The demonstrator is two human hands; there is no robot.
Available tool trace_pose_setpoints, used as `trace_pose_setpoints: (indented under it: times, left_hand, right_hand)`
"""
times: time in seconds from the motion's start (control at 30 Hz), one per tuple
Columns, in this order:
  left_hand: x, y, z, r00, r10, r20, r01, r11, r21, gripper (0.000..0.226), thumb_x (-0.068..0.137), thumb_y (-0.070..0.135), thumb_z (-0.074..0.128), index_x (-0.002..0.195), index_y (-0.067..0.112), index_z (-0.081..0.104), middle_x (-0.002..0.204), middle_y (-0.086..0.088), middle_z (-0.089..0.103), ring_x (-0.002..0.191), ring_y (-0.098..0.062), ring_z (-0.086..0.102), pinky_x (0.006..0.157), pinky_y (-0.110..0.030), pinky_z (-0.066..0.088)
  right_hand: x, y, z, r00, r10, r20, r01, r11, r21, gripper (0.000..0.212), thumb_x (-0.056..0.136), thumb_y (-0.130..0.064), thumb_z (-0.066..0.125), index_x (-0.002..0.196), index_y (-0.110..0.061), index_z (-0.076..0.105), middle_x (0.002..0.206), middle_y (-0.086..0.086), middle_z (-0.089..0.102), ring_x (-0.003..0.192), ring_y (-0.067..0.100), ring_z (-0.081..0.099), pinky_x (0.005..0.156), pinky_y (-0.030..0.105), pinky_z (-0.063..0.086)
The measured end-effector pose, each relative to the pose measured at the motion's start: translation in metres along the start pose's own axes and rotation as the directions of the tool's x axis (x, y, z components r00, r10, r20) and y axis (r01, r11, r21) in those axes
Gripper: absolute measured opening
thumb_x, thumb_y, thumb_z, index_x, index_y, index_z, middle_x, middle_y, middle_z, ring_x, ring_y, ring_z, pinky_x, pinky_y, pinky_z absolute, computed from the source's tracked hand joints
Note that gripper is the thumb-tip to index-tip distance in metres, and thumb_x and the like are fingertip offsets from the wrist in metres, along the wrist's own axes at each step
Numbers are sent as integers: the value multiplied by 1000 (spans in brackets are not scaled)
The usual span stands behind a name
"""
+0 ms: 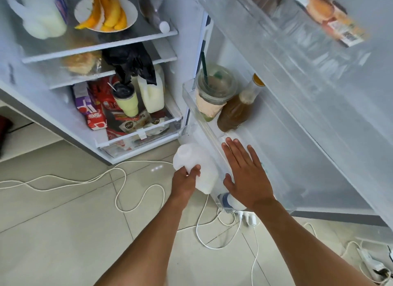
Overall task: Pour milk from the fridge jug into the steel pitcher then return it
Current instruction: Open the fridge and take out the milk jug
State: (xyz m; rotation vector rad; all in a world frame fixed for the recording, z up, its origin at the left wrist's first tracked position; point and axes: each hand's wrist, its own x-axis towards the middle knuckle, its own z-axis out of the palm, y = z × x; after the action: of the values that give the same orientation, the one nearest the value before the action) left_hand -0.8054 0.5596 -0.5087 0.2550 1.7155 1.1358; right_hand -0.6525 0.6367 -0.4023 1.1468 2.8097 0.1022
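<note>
The fridge stands open in front of me. My left hand [185, 179] grips a white plastic milk jug [192, 160], which lies tilted just outside the door's lowest shelf [214, 149], low above the floor. Fingers spread, my right hand [244, 170] rests flat against the front of that door shelf and holds nothing. Below my right wrist a white bottle with a blue cap [226, 200] pokes out. No steel pitcher is in view.
A second milk jug [40, 19] sits on the top shelf beside a plate of fruit slices [106, 11]. A third jug [152, 94] and a tumbler [125, 100] stand in the bottom drawer. The door shelf holds an iced drink cup [212, 94] and a brown bottle [236, 109]. White cables [127, 183] cross the tiled floor.
</note>
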Motion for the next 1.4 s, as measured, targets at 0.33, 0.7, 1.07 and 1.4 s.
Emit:
trace_pose_setpoints:
  times: [0.33, 0.7, 1.07, 1.4]
  left_hand:
    - [-44, 73, -58, 977, 166, -132, -107, 924, 367, 44, 96, 45, 56, 86, 5, 72, 91, -8, 73, 88, -32, 64, 81, -35, 49]
    - [-147, 168, -64, 890, 403, -213, -322, 886, 333, 38, 100, 41, 51, 91, 6, 63, 75, -6, 70, 79, -28, 67, 77, -36, 49]
    - [-270, 273, -60, 720, 663, -205, -545, 723, 424, 47, 91, 50, 53, 81, 5, 63, 82, -17, 71, 77, -35, 68, 72, -42, 56]
    - [-362, 341, -31, 640, 743, -195, -649, 659, 379, 37, 85, 43, 64, 90, 6, 67, 92, -12, 72, 81, -32, 71, 71, -38, 58]
  right_hand:
    - [1, -31, -30, 982, 64, 178, -69, 997, 19, 86, 89, -50, 55, 154, -10, 15, 162, 9, 9, 149, 28, 9, 118, 54, 10]
    - [-20, -58, -158, 996, -91, -5, 89, 960, 265, 37, 100, -32, 38, 129, -16, 53, 128, 7, 62, 112, 30, 59, 99, 43, 44]
    - [-65, -30, -312, 922, 41, -385, 74, 958, 278, 27, 95, -29, 42, 75, -14, 53, 84, 6, 66, 79, 33, 62, 62, 35, 45]
    - [-134, 37, -372, 855, 453, -252, -448, 890, 80, 70, 93, -40, 47, 150, -11, 21, 158, 18, 16, 145, 45, 6, 115, 60, 3]
